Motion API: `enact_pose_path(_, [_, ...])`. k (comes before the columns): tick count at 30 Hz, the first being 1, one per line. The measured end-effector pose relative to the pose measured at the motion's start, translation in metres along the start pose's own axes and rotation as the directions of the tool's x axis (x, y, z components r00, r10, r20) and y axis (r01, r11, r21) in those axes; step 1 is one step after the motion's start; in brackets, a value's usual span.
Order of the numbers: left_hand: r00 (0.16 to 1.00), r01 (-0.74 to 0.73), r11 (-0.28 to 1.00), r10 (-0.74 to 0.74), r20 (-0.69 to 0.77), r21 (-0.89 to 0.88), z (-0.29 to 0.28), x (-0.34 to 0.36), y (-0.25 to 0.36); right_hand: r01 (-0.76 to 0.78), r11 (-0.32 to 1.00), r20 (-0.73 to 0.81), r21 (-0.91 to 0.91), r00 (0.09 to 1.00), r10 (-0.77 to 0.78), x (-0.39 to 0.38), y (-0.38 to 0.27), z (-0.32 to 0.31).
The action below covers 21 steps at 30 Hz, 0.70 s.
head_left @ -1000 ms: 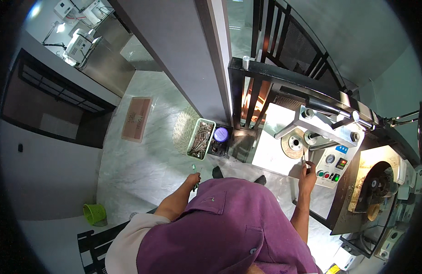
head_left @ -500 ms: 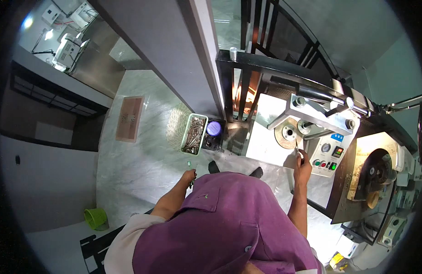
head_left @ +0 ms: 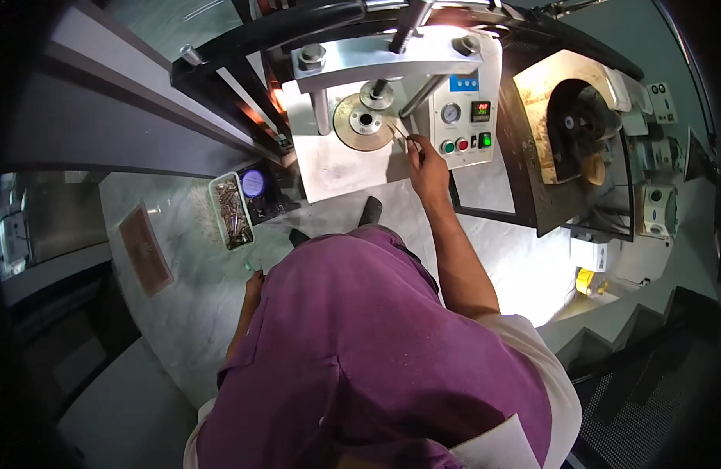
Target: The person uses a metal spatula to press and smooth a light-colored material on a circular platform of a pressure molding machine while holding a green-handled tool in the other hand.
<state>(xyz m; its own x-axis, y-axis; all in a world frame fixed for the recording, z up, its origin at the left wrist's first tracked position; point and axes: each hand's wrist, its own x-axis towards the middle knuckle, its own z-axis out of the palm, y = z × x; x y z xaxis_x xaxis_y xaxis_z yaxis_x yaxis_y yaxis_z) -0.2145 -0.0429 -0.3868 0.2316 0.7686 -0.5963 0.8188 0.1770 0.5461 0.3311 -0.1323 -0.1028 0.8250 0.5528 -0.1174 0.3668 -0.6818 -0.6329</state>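
A person in a purple apron (head_left: 376, 313) stands at the near side of a white-based press (head_left: 321, 168), the right arm stretched out to it. The right hand (head_left: 428, 162), at the press's front right, grasps a slim, tweezer-like tool (head_left: 402, 132) between thumb and fingers. The tool points left, its tip at the right edge of the round, tan-rimmed disc (head_left: 348, 131) lying on the base of the press; whether the tip touches the disc, one cannot tell. A pale metal ring with a dark center sits in the middle of the disc.

The press's silver crossbar (head_left: 388, 61) spans the space above, a threaded screw running down through it. The control panel (head_left: 464, 129) on the right of the press bears a round gauge (head_left: 452, 113), a lit display (head_left: 481, 111) and a row of colored buttons.

The left hand (head_left: 254, 284) hangs low, in front and to the left of the press. A small pale green thing (head_left: 249, 266) shows just beyond its fingers; whether they grasp it cannot be told.

Left of the press, on the floor side, a pale tray (head_left: 214, 205) holds a heap of metal pieces, next to a round purple item (head_left: 253, 183). Right of the press stands a box-shaped unit with a dark, arched opening (head_left: 579, 129).
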Motion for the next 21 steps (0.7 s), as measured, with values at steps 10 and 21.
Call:
enact_pose_path(10, [0.993,-0.070,0.976,0.048,0.109,0.208,-0.005,0.012,-0.026,0.184,0.983,-0.072,-0.006,0.980,-0.184,-0.001,0.012,0.027])
enact_pose_path(21, [0.887,0.457,0.847,-0.413,0.206,-0.271,0.000,0.006,-0.008,0.176,0.983,-0.124,0.044,0.978,-0.170,0.005,0.011,0.028])
